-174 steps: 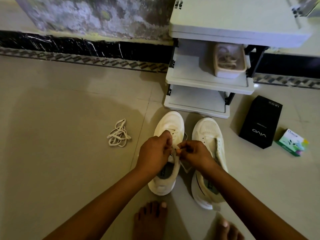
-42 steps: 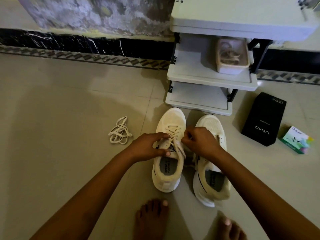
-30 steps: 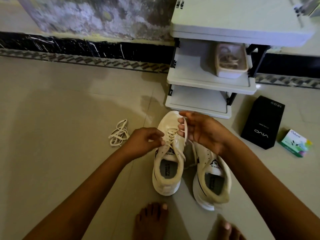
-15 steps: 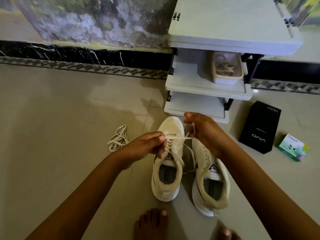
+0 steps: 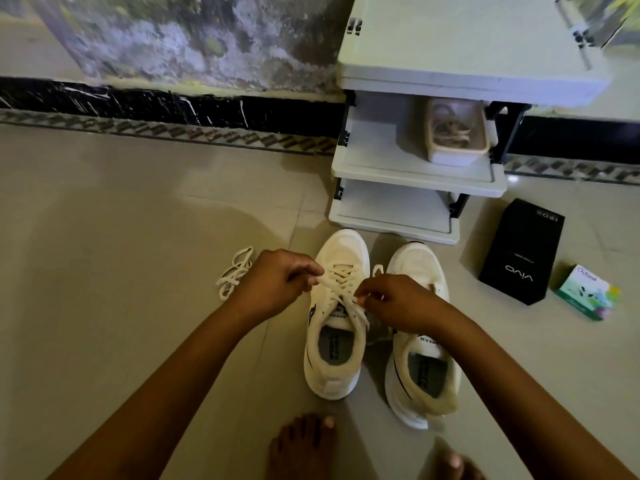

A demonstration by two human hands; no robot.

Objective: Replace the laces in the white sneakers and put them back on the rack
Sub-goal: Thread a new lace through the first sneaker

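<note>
Two white sneakers stand side by side on the tiled floor, toes toward the white rack point(image 5: 415, 174). The left sneaker point(image 5: 337, 368) has a cream lace point(image 5: 341, 277) threaded across its eyelets. My left hand point(image 5: 277, 282) pinches one lace end at the shoe's left side. My right hand point(image 5: 398, 299) pinches the other end just over the tongue and covers part of the right sneaker point(image 5: 420, 382), whose lacing I cannot make out.
A loose bundle of laces point(image 5: 235, 275) lies on the floor left of my left hand. A beige tub point(image 5: 457, 157) holding more laces sits on the rack's middle shelf. A black box point(image 5: 521, 251) and a small green box point(image 5: 587, 292) lie to the right. My bare feet are below.
My right hand has come down from beside the rack's bottom shelf to the left sneaker's tongue. The taut lace between my hands has slackened, and both hands sit closer together.
</note>
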